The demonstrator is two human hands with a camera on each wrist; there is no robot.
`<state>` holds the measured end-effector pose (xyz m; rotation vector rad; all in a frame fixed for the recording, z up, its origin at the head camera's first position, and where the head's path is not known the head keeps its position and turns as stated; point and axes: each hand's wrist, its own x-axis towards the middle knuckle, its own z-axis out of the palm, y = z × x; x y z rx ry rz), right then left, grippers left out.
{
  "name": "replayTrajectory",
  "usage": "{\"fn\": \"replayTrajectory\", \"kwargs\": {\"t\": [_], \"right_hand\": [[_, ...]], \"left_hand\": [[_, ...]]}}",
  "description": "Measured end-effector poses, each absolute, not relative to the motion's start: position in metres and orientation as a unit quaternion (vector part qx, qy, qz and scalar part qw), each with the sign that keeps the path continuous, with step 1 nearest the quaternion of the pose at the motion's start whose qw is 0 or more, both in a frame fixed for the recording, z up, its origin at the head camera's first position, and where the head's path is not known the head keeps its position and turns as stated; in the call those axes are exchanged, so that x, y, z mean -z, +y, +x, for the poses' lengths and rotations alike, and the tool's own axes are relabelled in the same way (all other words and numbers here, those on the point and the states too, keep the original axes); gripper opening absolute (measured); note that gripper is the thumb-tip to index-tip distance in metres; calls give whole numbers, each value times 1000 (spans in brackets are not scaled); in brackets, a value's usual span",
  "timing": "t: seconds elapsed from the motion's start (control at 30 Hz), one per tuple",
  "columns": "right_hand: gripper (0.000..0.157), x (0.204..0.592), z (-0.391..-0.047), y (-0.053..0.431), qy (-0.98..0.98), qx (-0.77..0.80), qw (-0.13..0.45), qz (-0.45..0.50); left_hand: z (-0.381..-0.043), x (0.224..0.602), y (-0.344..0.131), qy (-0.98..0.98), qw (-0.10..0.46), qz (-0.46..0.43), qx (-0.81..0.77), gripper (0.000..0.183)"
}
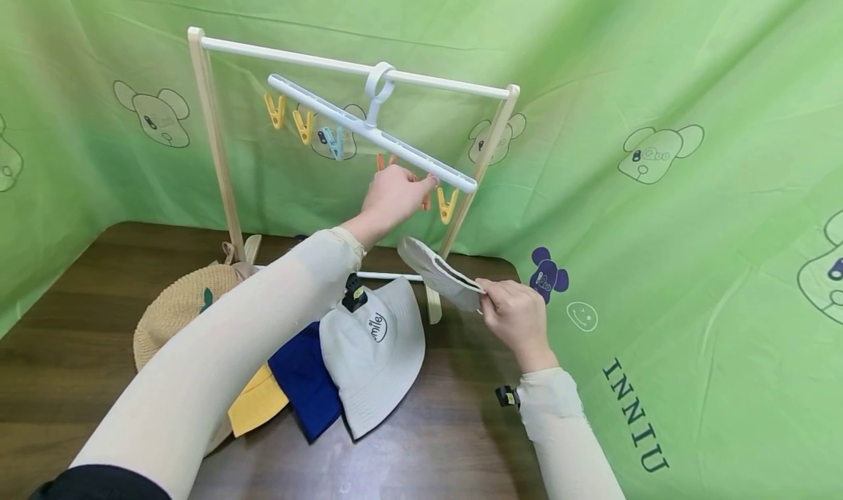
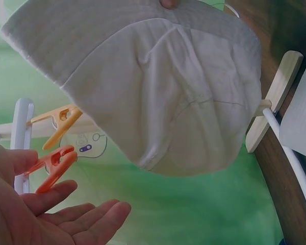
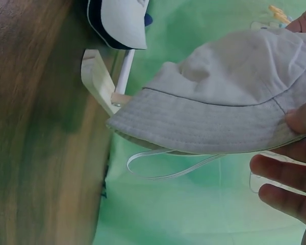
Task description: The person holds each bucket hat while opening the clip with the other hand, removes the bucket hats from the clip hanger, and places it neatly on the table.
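In the head view my left hand is raised to the right half of a white hanger. Its thumb and index finger pinch an orange clip, while the other fingers extend loosely. A pale grey-beige bucket hat is held up below and right of that hand. My right hand pinches its brim between thumb and fingers. From the right wrist, a thin white cord hangs under the brim. The hat's crown points toward the hanger side, apart from the clip. Beside the orange clip hangs a yellow clip.
The hanger hooks over a wooden rack's white top bar. More yellow clips and a blue clip hang at left. On the table lie a white hat, a navy hat, a yellow hat and a woven hat.
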<state>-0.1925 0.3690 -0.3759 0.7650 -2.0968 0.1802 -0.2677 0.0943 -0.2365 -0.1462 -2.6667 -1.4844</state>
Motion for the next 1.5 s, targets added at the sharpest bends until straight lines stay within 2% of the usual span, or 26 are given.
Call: {"fn": "replayTrajectory", "kwargs": {"t": [0.6,1.5], "right_hand": [[25,389,-193,370,-825,-74,445,339],[26,410,-186,372,-821,-70,426,374]], "left_hand": [[-264,241,92,-871,53,-55,486,54],[-265,248,94,-869,73,-83,482,53]]}}
